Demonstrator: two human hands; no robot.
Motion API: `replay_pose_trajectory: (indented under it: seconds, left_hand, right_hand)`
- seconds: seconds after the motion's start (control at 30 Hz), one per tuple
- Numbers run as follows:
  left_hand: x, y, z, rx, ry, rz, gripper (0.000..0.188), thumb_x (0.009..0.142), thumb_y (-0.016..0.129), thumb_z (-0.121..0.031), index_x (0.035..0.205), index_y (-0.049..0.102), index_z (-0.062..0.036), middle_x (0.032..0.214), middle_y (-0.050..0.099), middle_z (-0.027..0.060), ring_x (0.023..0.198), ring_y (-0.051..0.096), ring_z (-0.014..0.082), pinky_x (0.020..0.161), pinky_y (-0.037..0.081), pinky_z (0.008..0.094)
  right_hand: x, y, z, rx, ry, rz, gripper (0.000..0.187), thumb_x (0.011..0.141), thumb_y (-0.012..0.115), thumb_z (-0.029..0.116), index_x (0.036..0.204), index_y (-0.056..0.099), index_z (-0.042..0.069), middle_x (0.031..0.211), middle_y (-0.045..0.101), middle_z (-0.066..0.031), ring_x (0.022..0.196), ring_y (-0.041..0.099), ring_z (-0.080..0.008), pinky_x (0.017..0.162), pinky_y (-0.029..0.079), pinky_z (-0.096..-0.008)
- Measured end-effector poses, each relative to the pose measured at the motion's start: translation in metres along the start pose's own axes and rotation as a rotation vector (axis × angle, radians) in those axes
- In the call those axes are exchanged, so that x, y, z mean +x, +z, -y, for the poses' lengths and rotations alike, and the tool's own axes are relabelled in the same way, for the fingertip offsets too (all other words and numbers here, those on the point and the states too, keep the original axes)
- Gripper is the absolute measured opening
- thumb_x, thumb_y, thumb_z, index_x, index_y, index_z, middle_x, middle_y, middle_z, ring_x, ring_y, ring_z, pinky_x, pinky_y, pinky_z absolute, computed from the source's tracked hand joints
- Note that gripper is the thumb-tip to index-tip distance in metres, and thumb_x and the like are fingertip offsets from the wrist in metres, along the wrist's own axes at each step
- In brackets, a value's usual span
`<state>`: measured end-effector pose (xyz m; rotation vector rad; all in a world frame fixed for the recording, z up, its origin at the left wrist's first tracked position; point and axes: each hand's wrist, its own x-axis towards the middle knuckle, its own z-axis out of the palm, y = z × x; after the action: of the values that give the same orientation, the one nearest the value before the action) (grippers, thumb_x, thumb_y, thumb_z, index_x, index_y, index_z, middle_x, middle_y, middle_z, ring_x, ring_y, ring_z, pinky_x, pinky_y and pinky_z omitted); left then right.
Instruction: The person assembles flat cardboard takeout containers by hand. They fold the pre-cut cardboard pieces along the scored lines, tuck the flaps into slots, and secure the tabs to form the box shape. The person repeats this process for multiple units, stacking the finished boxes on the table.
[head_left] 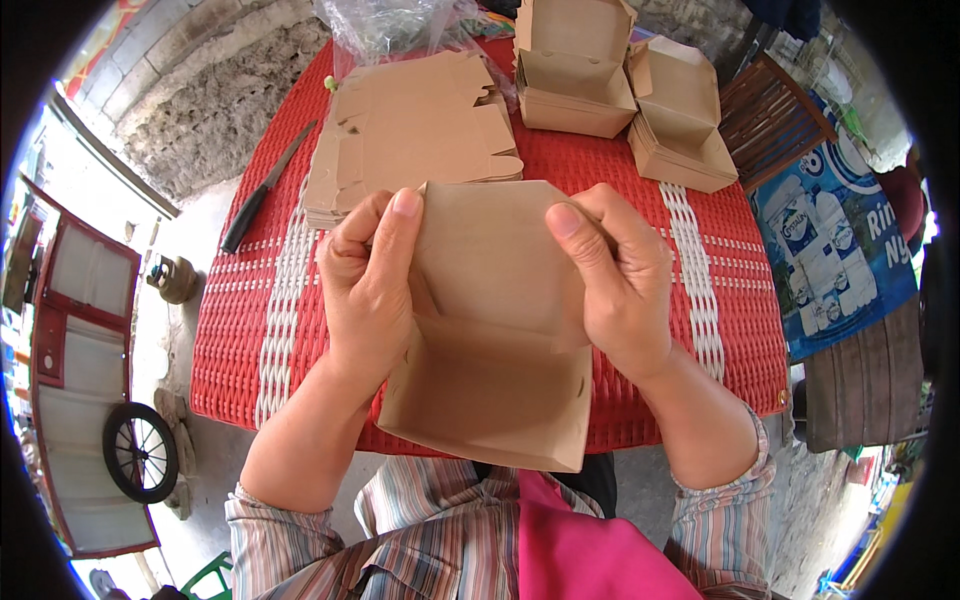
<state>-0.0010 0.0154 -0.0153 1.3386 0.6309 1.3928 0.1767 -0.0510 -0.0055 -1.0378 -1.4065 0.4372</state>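
Observation:
Between my hands is a brown cardboard food box [485, 395], its lid raised and its hollow base facing me over the table's near edge. My left hand [372, 280] pinches the lid's left upper corner, thumb in front and fingers curled behind. On the other side my right hand [620, 285] grips the lid's right edge in the same way, thumb on top. Just beyond the box lies a stack of flat, unfolded cardboard boxes [415, 120]. The fingers behind the lid are partly hidden.
Two stacks of folded open boxes, one at the back [575, 100] and one further right [685, 150], stand on the red woven table [240, 350]. A dark-handled knife [265, 190] lies at the left. Clear plastic bags [390, 25] sit at the far edge. A wooden chair [775, 115] stands right.

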Motion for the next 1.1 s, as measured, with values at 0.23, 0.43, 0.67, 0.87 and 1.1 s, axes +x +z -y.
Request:
replay_pose_trajectory:
  seconds: [0.23, 0.43, 0.67, 0.87, 1.1]
  left_hand:
    - [0.005, -0.008, -0.012, 0.021, -0.4, 0.309, 0.054, 0.1, 0.054, -0.047, 0.122, 0.055, 0.0024, 0.102, 0.061, 0.0032, 0.094, 0.055, 0.0095, 0.079, 0.045, 0.0244]
    - [-0.001, -0.009, -0.009, -0.343, -0.401, 0.594, 0.116, 0.077, 0.072, -0.067, 0.155, 0.017, -0.0015, 0.148, 0.04, 0.0134, 0.141, 0.035, 0.0262, 0.113, 0.032, 0.042]
    - [0.003, -0.002, -0.012, -0.216, -0.427, 0.436, 0.115, 0.062, 0.089, -0.04, 0.151, 0.028, 0.0018, 0.146, 0.043, 0.0146, 0.137, 0.04, 0.0282, 0.114, 0.03, 0.0414]
    - [0.001, -0.011, -0.017, -0.255, -0.31, 0.532, 0.117, 0.056, 0.091, -0.031, 0.15, 0.029, 0.0018, 0.145, 0.045, 0.0135, 0.137, 0.041, 0.0259, 0.114, 0.03, 0.0391]
    - [0.004, -0.011, -0.02, -0.249, -0.409, 0.541, 0.12, 0.052, 0.091, -0.023, 0.151, 0.028, -0.0001, 0.145, 0.045, 0.0123, 0.137, 0.041, 0.0239, 0.115, 0.03, 0.037]
  right_hand:
    - [0.016, -0.021, -0.007, -0.177, -0.002, -0.253, 0.02, 0.1, 0.06, 0.014, 0.085, 0.058, 0.002, 0.07, 0.045, 0.0038, 0.068, 0.037, -0.0045, 0.059, 0.034, -0.0203]
    - [0.029, -0.041, -0.025, -0.322, -0.261, -0.524, 0.024, 0.105, 0.051, 0.018, 0.087, 0.055, 0.004, 0.077, 0.047, 0.0036, 0.072, 0.038, -0.0045, 0.064, 0.035, -0.0203]
    - [0.028, -0.048, -0.029, 0.034, -0.106, -0.472, 0.018, 0.104, 0.052, 0.019, 0.102, 0.06, 0.003, 0.095, 0.058, -0.0013, 0.087, 0.051, -0.0074, 0.078, 0.044, -0.023]
    - [0.036, -0.047, -0.033, 0.44, 0.471, -0.319, 0.029, 0.098, 0.059, 0.021, 0.121, 0.059, 0.003, 0.108, 0.062, -0.0051, 0.103, 0.058, -0.0123, 0.093, 0.046, -0.0268]
    - [0.035, -0.042, -0.03, -0.642, -0.192, -0.33, 0.022, 0.09, 0.067, 0.01, 0.111, 0.064, 0.008, 0.094, 0.062, -0.0092, 0.088, 0.06, -0.0233, 0.083, 0.047, -0.0315]
